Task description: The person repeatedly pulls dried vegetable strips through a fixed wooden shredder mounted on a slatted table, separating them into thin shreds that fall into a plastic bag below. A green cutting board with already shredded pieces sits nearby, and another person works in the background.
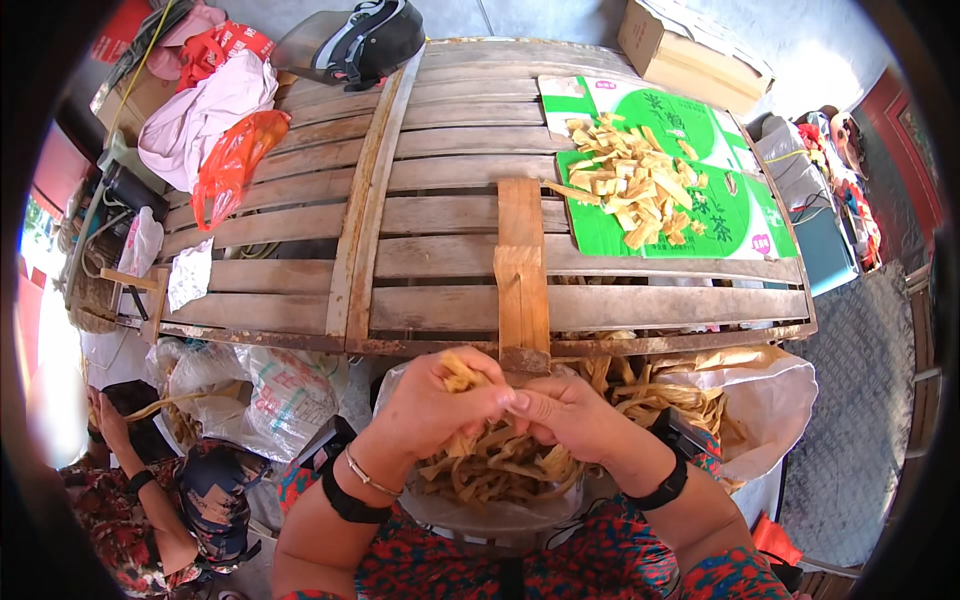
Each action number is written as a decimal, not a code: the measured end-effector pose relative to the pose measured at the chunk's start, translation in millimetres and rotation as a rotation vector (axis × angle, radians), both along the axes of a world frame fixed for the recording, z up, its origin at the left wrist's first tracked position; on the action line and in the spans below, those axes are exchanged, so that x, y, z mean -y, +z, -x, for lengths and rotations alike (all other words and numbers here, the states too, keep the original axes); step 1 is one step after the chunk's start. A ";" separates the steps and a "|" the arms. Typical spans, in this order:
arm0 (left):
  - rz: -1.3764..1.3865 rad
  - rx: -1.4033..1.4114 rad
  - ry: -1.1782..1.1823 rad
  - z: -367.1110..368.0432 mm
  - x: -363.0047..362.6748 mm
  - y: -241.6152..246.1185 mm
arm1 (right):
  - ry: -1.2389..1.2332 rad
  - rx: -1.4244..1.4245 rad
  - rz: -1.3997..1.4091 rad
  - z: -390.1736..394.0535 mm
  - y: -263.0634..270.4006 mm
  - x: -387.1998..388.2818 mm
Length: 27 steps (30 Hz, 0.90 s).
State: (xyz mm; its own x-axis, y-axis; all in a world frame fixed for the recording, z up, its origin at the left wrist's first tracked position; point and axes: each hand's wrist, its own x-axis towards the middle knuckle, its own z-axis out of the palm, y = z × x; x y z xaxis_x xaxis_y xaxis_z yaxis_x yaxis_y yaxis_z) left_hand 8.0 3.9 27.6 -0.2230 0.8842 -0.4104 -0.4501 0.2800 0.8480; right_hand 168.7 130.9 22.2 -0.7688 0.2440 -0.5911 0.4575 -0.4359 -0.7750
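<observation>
My left hand (450, 409) is closed around a pale-yellow, fibrous dried strip (459, 373), part of which sticks out above the fist. My right hand (566, 416) meets it thumb to thumb, fingers curled and seeming to pinch the same strip; the pinched part is hidden. Below both hands, a plastic-lined container (495, 517) full of long dried strips (495, 472) stands before my lap. Just beyond my hands, a wooden block (523, 292) lies across the slatted table (442, 307) and juts over its front edge.
Short cut pieces (637, 184) lie heaped on a flattened green carton (750, 217). At right, an open sack (772, 397) holds more long strips. Plastic bags (277, 397) stand at left, near another person's hand (112, 424) with a strip. A helmet (371, 41) rests at the back.
</observation>
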 end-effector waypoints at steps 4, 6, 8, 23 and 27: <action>-0.103 0.063 0.197 -2.0 -3.4 -15.6 | -0.167 -0.042 -0.289 -0.1 -5.9 -13.4; -0.065 -0.040 0.254 -0.1 -12.3 -27.3 | -0.258 -0.072 -0.468 1.8 -14.9 -22.4; -0.080 -0.127 0.275 1.4 -24.6 -41.2 | -0.308 -0.129 -0.735 10.1 -28.1 -29.6; -0.045 -0.582 -0.166 -36.1 -9.6 -18.4 | 0.134 -0.789 -1.306 5.5 -4.9 2.1; -0.121 0.062 -0.843 -36.7 0.4 12.8 | 0.026 -0.861 -1.253 -2.8 8.2 -15.0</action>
State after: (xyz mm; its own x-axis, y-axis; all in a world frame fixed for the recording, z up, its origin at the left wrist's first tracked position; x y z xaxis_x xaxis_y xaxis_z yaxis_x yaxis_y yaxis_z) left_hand 44.7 3.5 40.3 0.5494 0.7830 -0.2917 -0.1782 0.4509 0.8746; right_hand 171.5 145.9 30.4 -0.7728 0.2136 0.5976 -0.3165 0.6865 -0.6547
